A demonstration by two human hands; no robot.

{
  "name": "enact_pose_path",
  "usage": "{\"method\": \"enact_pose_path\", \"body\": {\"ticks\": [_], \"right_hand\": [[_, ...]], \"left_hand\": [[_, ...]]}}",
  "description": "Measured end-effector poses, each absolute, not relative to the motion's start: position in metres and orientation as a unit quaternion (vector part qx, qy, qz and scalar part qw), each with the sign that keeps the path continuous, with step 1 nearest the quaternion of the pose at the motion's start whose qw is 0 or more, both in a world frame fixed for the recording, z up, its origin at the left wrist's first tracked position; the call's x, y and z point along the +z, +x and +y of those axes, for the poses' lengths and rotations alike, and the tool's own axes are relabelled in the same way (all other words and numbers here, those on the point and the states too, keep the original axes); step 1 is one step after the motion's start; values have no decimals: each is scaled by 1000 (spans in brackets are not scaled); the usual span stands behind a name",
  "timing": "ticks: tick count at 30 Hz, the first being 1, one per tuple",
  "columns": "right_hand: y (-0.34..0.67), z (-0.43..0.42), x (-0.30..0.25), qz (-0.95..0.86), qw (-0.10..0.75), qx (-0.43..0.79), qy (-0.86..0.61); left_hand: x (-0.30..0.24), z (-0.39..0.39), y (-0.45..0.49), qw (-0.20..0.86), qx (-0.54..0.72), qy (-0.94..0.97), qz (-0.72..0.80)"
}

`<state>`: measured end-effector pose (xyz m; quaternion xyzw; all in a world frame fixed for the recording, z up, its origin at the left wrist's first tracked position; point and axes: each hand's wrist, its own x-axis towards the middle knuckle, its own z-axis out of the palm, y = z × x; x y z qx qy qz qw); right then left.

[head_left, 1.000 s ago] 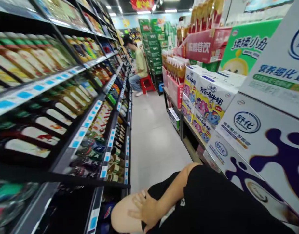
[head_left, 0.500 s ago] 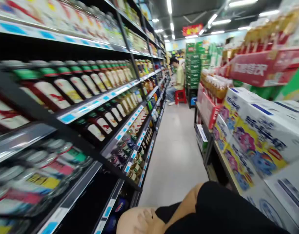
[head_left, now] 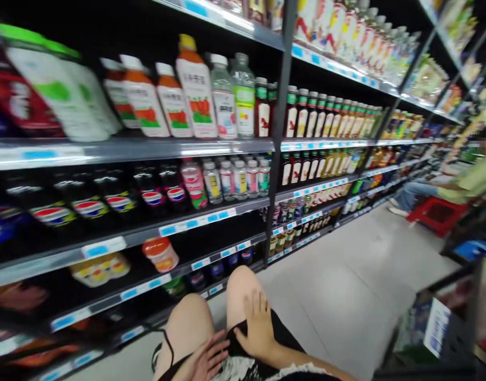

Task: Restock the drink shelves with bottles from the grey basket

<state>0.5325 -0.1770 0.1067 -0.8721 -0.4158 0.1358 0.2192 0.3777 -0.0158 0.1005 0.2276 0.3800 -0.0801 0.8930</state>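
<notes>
My right hand (head_left: 258, 328) lies flat on my right thigh near the knee (head_left: 243, 288), fingers spread and holding nothing. Lower down, my left hand (head_left: 207, 358) rests over my lap beside the left knee (head_left: 189, 317). Its fingers are stretched out and slightly apart, with nothing in them. Dark shorts (head_left: 284, 330) show beneath the right forearm. A thin black cord (head_left: 167, 344) loops beside my left leg. Both knees are close to the lower shelves, where an orange-lidded tub (head_left: 160, 254) and a yellow multipack (head_left: 102, 269) stand.
Shelves of cola bottles (head_left: 121, 197), juice bottles (head_left: 197, 92) and dark green-capped bottles (head_left: 302, 114) line the left and front. Tiled floor (head_left: 346, 280) runs along the aisle. A seated person (head_left: 460, 182) is on a red stool (head_left: 439, 214) at right. A dark rack with boxes stands lower right.
My view has swung left and down from the aisle toward the shelves. Both knees and both hands now show; before, one hand was visible on a knee. The stacked cartons have mostly left view.
</notes>
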Motion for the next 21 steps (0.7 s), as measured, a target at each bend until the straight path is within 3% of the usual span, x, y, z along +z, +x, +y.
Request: {"method": "enact_pose_path", "body": {"ticks": [9,16,18,21], "right_hand": [[529,-184,92,-444,155,93,-878],[522,-182,88,-457,120,24,-881],[523,-182,88,-454,104,13,-885],[526,-187,87,-455,94,0,-886]], "left_hand": [[103,-37,364,936,-28,233,264],[88,-9,324,903,31,362,230],[84,16,293,802,89,506,303],[68,47,226,465,152,677,550]]}}
